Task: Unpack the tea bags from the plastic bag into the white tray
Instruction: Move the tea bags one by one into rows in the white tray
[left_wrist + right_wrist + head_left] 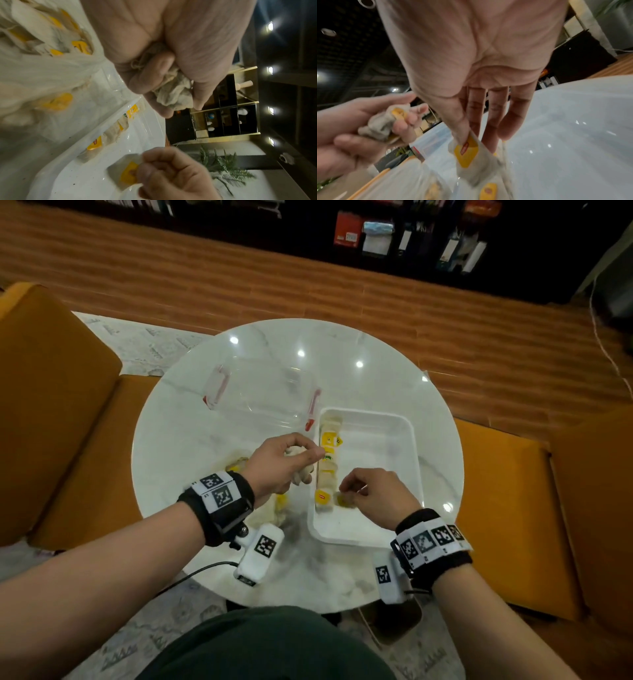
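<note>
A white tray (383,529) sits on the round marble table, with a row of tea bags (328,467) laid along its left wall. My right hand (368,494) hovers low over the tray's near left corner and pinches a single tea bag (471,155) with a yellow tag. My left hand (291,460) is just left of the tray and grips a crumpled bunch of tea bags (173,93). Under the left wrist lies the clear plastic bag (42,70) with several more tea bags inside.
A clear container lid (260,392) with red clips lies on the table (178,446) behind the left hand, touching the tray's far left corner. Orange seats flank the table. A cable (202,571) runs off the near table edge.
</note>
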Demonstrator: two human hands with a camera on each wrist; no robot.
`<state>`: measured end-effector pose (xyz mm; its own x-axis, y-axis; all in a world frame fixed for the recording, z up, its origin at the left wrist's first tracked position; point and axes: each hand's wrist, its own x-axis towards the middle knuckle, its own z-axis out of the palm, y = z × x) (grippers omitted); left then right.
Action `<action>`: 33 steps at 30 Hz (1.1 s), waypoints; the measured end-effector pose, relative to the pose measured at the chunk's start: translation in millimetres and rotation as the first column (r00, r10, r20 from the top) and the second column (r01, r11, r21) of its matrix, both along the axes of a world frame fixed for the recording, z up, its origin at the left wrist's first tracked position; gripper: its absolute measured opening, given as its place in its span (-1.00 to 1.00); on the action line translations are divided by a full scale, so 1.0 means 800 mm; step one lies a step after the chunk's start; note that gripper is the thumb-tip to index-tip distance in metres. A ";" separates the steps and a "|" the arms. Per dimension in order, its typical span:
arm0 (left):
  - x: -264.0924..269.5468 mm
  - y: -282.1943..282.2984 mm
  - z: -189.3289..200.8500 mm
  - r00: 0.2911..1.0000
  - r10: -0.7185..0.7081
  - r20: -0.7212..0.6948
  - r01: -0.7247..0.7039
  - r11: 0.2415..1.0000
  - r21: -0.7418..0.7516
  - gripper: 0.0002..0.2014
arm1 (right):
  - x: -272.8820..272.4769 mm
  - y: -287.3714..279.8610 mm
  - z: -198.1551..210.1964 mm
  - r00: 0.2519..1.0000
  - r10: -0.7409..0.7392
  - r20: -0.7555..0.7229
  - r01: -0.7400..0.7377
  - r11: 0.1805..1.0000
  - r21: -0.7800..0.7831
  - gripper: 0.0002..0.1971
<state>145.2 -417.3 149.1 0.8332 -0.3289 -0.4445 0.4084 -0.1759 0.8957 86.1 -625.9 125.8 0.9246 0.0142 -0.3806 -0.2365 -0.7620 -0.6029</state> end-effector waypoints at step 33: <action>0.003 0.018 0.008 0.963 -0.035 -0.269 -0.014 0.984 -0.180 -0.69 | 0.031 0.021 0.016 0.976 -0.180 0.122 0.151 0.965 0.216 -0.94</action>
